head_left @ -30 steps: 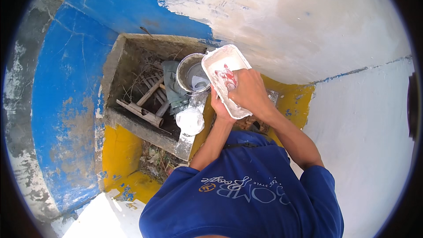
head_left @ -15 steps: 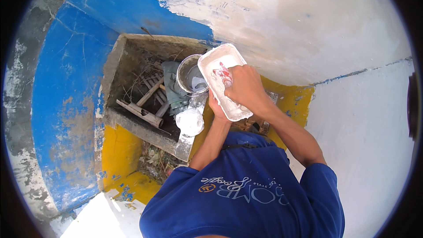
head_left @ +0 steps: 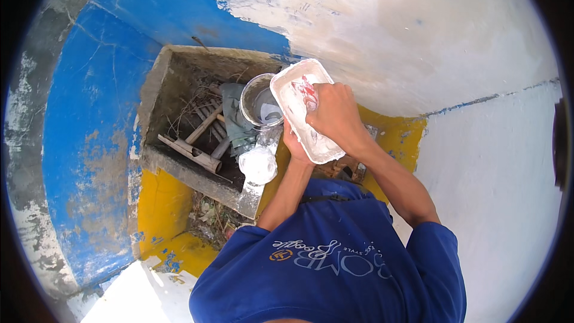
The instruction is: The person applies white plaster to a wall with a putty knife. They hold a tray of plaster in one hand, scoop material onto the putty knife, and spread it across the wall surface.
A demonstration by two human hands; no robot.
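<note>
A: Tray, quick, where?
B: White tray [head_left: 291, 73], pale paste inside, held up just right of the bucket [head_left: 251, 94].
A: Left hand?
B: Left hand [head_left: 297, 146], near the bucket, on its right and toward the body. Grip clasps the tray's side from below; fingers underneath hidden.
A: Right hand?
B: Right hand [head_left: 336, 113], farther right of the bucket, reaching over the tray. Grip pressed together around a red tool [head_left: 307, 91], white-smeared, in the tray. Can't tell what kind.
A: Surroundings?
B: Bucket's greyish inside. White bundle [head_left: 258, 165] just bodyward of it, on the whitened edge of a concrete box [head_left: 191, 176]. Grey-green cloth [head_left: 231, 107] directly left of the bucket, bamboo pieces [head_left: 204, 124] farther left, in the box.
A: Walls?
B: Blue wall [head_left: 89, 113] well left of the bucket; patchy white wall [head_left: 388, 42] beyond it, rightward.
</note>
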